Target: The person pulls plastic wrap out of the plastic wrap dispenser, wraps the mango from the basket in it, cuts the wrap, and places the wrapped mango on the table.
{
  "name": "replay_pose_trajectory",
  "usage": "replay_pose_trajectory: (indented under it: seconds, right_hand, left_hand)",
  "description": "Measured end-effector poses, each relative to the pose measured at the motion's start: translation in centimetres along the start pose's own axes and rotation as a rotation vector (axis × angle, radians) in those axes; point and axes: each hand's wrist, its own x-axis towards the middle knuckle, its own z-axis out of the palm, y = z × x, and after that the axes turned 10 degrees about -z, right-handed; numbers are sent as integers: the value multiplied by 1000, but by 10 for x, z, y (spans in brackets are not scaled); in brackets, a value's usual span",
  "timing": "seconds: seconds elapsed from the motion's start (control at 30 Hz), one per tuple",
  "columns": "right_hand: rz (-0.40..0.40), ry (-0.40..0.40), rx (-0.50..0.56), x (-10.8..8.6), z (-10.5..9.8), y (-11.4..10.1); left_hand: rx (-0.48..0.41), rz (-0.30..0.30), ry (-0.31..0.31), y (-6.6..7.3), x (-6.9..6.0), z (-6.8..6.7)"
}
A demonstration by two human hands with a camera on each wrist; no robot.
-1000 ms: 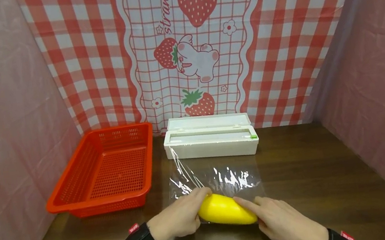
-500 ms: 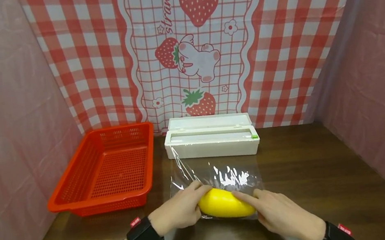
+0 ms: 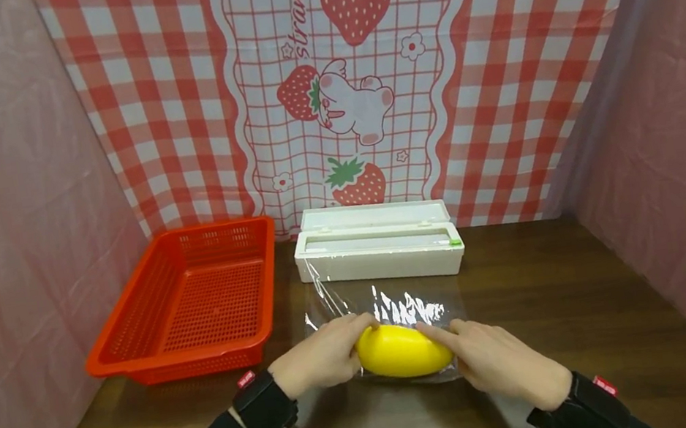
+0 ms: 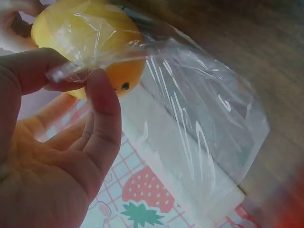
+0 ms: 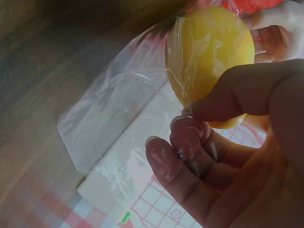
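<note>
A smooth yellow mango [image 3: 405,350] lies between the two hands, with clear plastic wrap [image 4: 209,104] over part of it. The left hand [image 3: 324,354] is at its left end; in the left wrist view, thumb and finger pinch an edge of the wrap beside the mango's dark stem spot. At the right end, the right hand [image 3: 504,360] pinches another part of the wrap between thumb and fingertips, seen in the right wrist view. From the mango, the wrap runs back over the table to a white dispenser box [image 3: 383,262], whose lid stands raised.
An orange-red slotted basket [image 3: 258,315] stands at the left of the brown wooden table [image 3: 540,288]. A green slider [image 3: 456,242] sits at the dispenser's right end. Behind hangs a red checked strawberry cloth [image 3: 495,73], with pink cloth on both sides.
Both hands and the mango have moved away from the person, nearer the dispenser box. The stretch of wrap lying between mango and box has become shorter. Basket and box stay in place.
</note>
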Motion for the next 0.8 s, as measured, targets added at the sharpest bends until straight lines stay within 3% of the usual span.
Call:
replay_pose_trajectory:
  seconds: [0.33, 0.57, 0.8]
  right_hand:
    - [29, -37, 52, 9, -4, 14]
    - [58, -82, 136, 14, -2, 28]
    - [37, -111, 274, 21, 2, 42]
  left_hand:
    - [-15, -58, -23, -2, 12, -6]
    - [-10, -55, -36, -8, 23, -3]
    - [-145, -114, -106, -8, 30, -5]
